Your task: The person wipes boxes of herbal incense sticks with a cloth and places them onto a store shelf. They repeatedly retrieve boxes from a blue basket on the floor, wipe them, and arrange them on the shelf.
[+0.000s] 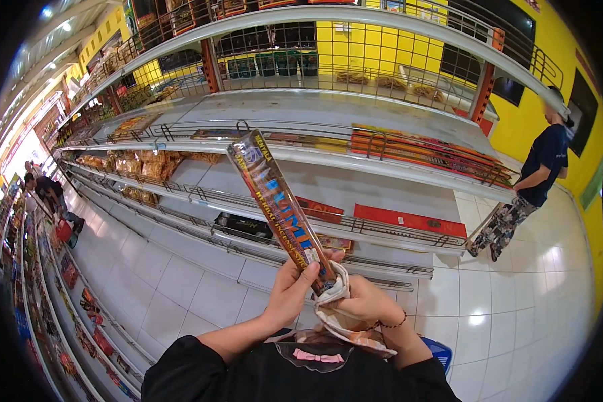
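A long, clear-wrapped packet of incense sticks (269, 201) with dark, colourful printing slants up and left in front of me. My left hand (289, 288) is closed round its lower part, the thumb lying across the front. My right hand (370, 300) grips a pale patterned cloth (338, 287) at the packet's bottom end. The cloth wraps that end, covering it, and hangs down towards my lap. A beaded bracelet circles my right wrist.
A grey multi-tier shelf with wire rails (281, 151) stands ahead. It holds long incense packets (429, 153), red boxes (409, 221), a black box (248, 225) and bagged snacks (144, 164). A person (539, 167) stands at right. Stocked shelves line the left. A blue plastic basket (438, 350) is beside me.
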`<act>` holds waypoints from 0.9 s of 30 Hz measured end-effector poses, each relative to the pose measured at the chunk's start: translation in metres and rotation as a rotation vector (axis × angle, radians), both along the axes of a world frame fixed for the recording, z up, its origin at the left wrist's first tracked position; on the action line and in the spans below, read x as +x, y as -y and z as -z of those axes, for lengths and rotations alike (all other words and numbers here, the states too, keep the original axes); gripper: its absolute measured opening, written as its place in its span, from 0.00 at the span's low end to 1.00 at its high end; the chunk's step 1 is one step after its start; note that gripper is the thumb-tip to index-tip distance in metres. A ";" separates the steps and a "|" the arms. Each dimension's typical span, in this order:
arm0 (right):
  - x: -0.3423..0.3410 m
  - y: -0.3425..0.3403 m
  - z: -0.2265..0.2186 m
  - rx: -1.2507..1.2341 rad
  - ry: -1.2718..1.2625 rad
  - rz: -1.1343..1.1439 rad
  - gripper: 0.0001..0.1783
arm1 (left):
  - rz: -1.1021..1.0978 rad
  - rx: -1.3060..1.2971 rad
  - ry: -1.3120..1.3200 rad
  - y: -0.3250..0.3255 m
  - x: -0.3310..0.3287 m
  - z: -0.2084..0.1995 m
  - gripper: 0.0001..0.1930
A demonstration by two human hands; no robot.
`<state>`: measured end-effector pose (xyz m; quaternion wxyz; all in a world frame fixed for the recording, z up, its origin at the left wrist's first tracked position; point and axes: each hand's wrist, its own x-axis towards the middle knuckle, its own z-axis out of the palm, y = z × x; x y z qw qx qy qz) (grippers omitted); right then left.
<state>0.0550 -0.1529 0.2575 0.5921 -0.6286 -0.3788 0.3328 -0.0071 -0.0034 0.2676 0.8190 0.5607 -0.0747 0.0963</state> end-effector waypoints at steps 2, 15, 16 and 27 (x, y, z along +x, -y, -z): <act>0.001 0.004 0.011 -0.047 -0.033 -0.061 0.14 | -0.091 -0.077 -0.004 -0.002 -0.001 0.002 0.16; 0.005 0.088 0.070 -0.160 -0.162 0.197 0.14 | -0.528 -0.164 0.124 -0.081 0.004 -0.023 0.16; 0.012 0.096 0.069 0.002 -0.201 0.222 0.15 | -0.505 -0.104 0.102 -0.085 0.002 -0.022 0.16; 0.008 0.014 0.032 0.168 -0.044 0.565 0.15 | 0.050 0.774 -0.118 -0.027 -0.004 0.026 0.17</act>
